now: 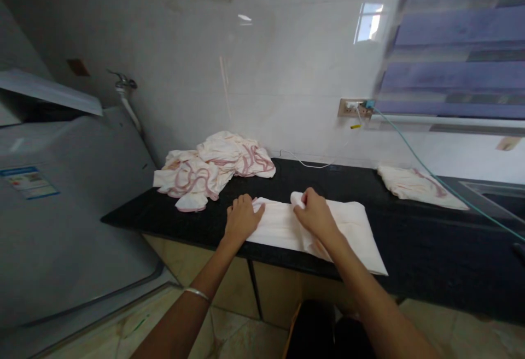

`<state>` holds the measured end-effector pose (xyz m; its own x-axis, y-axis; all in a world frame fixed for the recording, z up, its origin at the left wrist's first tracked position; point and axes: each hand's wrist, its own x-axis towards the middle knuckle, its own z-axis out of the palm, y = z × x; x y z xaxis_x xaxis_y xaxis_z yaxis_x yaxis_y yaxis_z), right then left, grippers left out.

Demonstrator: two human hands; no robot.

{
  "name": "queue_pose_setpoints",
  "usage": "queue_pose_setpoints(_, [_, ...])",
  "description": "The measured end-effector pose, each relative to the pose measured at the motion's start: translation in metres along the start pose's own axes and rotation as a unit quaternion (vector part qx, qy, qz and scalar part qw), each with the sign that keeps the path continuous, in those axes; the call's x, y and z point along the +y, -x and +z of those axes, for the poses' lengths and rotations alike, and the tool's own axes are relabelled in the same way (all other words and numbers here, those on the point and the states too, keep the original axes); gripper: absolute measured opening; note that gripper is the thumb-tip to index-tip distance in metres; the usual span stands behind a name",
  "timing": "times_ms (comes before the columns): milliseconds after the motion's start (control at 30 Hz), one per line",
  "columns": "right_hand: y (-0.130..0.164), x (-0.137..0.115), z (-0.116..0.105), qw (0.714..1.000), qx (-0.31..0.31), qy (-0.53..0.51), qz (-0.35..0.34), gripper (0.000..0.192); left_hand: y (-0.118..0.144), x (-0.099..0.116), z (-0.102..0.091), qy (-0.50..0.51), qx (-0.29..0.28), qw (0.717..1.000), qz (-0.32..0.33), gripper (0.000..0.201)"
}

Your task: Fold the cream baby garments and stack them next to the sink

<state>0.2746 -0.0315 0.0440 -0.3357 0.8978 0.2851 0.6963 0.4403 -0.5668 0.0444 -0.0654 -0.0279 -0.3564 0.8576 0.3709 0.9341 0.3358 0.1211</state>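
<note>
A white cloth [279,222], folded into a long strip, lies along the front of the black countertop. At its left end rests my left hand [240,218], fingers lying forward and thumb spread onto the fabric. My right hand [315,214] is closed in a pinch on a raised, folded-over edge of the same cloth, near its middle. Flat on the counter right of that hand lies the cloth's wider right part. My right hand and forearm hide some of the folds.
Crumpled cream cloths with pink trim [217,168] are heaped at the back left. Another folded cloth [418,185] lies at the right, near a sink [488,189]. A green cable [426,168] hangs from the wall socket [346,108]. A grey appliance [82,211] stands left.
</note>
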Motion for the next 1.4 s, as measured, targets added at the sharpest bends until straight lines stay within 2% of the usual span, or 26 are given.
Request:
queue_pose_setpoints(67, [0.009, -0.005, 0.025, 0.997, -0.072, 0.018, -0.001, 0.016, 0.001, 0.0, 0.0, 0.007, 0.003, 1.0, 0.002, 0.045])
queue_pose_setpoints(167, [0.017, -0.005, 0.036, 0.988, -0.142, 0.012, -0.05, 0.022, 0.001, 0.001, -0.001, 0.018, 0.007, 1.0, 0.003, 0.041])
queue_pose_setpoints(300, [0.024, 0.006, 0.022, 0.979, -0.121, -0.02, -0.163, 0.036, -0.001, 0.002, -0.004, 0.05, 0.001, 0.999, 0.012, 0.037])
queue_pose_setpoints(400, [0.035, 0.018, 0.024, 0.97, -0.094, 0.019, -0.222, 0.052, -0.002, 0.003, -0.006, 0.062, -0.019, 0.998, 0.003, 0.043])
queue_pose_setpoints(533, [0.054, 0.031, 0.044, 0.972, -0.108, 0.08, -0.194, 0.064, -0.003, 0.002, -0.008, 0.034, -0.061, 0.997, -0.026, 0.057])
queue_pose_setpoints(633, [0.058, 0.032, 0.051, 0.97, -0.129, 0.111, -0.175, 0.068, -0.009, 0.001, -0.015, 0.027, -0.11, 0.993, -0.03, 0.061])
queue_pose_setpoints(733, [0.054, 0.029, 0.045, 0.967, -0.149, 0.128, -0.161, 0.069, -0.022, 0.001, -0.03, 0.074, -0.136, 0.987, -0.044, 0.06])
queue_pose_setpoints(800, [0.05, 0.028, 0.039, 0.964, -0.17, 0.121, -0.162, 0.071, -0.031, 0.004, -0.043, 0.153, -0.146, 0.976, -0.046, 0.056])
queue_pose_setpoints(867, [0.047, 0.029, 0.034, 0.963, -0.193, 0.102, -0.161, 0.073, -0.039, 0.009, -0.057, 0.273, -0.192, 0.942, -0.036, 0.05])
queue_pose_setpoints(900, [0.045, 0.029, 0.032, 0.963, -0.199, 0.092, -0.159, 0.073, -0.042, 0.013, -0.064, 0.342, -0.233, 0.91, -0.03, 0.048])
queue_pose_setpoints(967, [0.043, 0.03, 0.03, 0.965, -0.195, 0.081, -0.153, 0.071, -0.045, 0.024, -0.075, 0.467, -0.32, 0.824, -0.021, 0.043])
queue_pose_setpoints(1033, [0.042, 0.031, 0.029, 0.967, -0.186, 0.081, -0.156, 0.071, -0.046, 0.039, -0.083, 0.549, -0.368, 0.75, -0.024, 0.039])
queue_pose_setpoints(1100, [0.042, 0.031, 0.026, 0.966, -0.181, 0.079, -0.167, 0.072, -0.044, 0.058, -0.087, 0.598, -0.373, 0.708, -0.036, 0.037])
queue_pose_setpoints(1167, [0.041, 0.032, 0.02, 0.966, -0.176, 0.07, -0.177, 0.073, -0.04, 0.081, -0.087, 0.625, -0.366, 0.688, -0.043, 0.038])
queue_pose_setpoints(1200, [0.041, 0.032, 0.015, 0.966, -0.173, 0.065, -0.18, 0.072, -0.038, 0.093, -0.086, 0.628, -0.361, 0.688, -0.042, 0.039])
queue_pose_setpoints(1267, [0.042, 0.035, 0.002, 0.967, -0.166, 0.054, -0.185, 0.071, -0.032, 0.119, -0.08, 0.607, -0.341, 0.717, -0.029, 0.038])
queue_pose_setpoints(1400, [0.051, 0.05, -0.027, 0.962, -0.159, 0.028, -0.22, 0.064, -0.02, 0.162, -0.06, 0.455, -0.269, 0.847, 0.048, 0.035])
